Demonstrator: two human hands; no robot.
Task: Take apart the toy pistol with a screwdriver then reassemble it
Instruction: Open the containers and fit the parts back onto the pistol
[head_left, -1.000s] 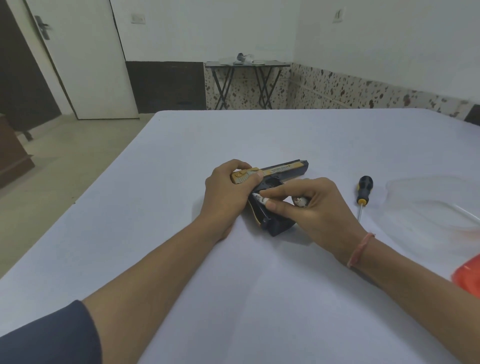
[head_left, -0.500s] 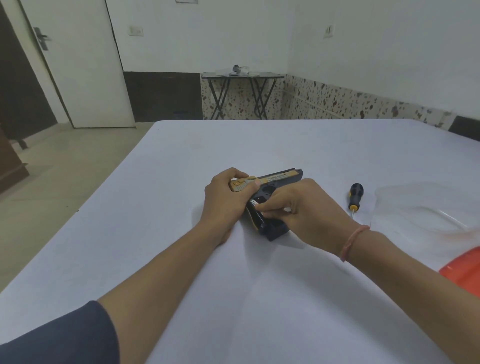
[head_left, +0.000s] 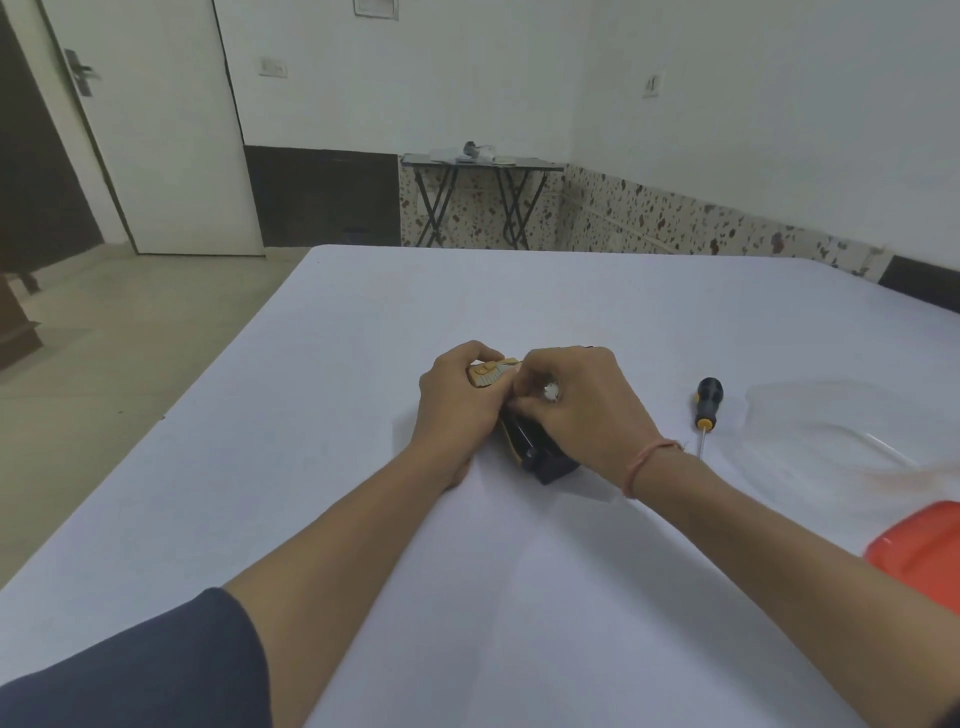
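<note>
I see left grip (head_left: 457, 405) clasping toy pistol (head_left: 540, 452) by rear | right grip (head_left: 582, 410) curled round its top | pistol on counter (head_left: 363, 364) under both grips | screwdriver (head_left: 707, 402) lying right of right grip

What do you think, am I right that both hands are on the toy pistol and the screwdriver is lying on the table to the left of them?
Not quite. The left hand and right hand are both on the toy pistol, but the screwdriver lies on the table to their right, not their left. The head view shows it.
</note>
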